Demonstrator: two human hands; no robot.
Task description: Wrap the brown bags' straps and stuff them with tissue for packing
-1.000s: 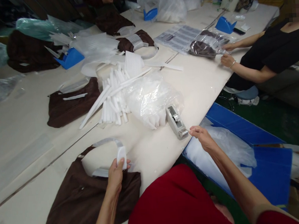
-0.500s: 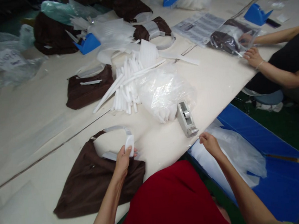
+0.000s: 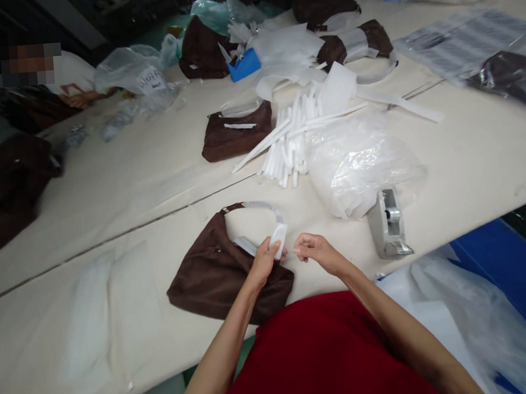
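A brown handbag [image 3: 214, 273] lies on the table in front of me, its strap [image 3: 263, 204] looped upward and wrapped in pale sheeting. Near the strap's right end, my left hand [image 3: 264, 262] is closed around a white foam piece [image 3: 279, 238] folded over the strap. My right hand [image 3: 316, 252] hovers just right of it, apart from the bag, with thumb and fingers pinched together. Whatever is between those fingertips is too small to make out. A grey tape dispenser [image 3: 387, 226] stands to the right of my right hand, near the table edge.
Beyond the bag lie white foam strips [image 3: 288, 143], a clear plastic bag of white pieces [image 3: 360, 165] and a smaller brown bag [image 3: 239, 132]. A blue tape dispenser [image 3: 244, 65] stands farther back. At far left, a person [image 3: 69, 75] is beside another brown bag [image 3: 9, 186].
My right hand has moved left from the grey tape dispenser to beside the wrapped strap, still pinched. My left hand keeps its hold. The view has turned left; the co-worker at right is out of sight.
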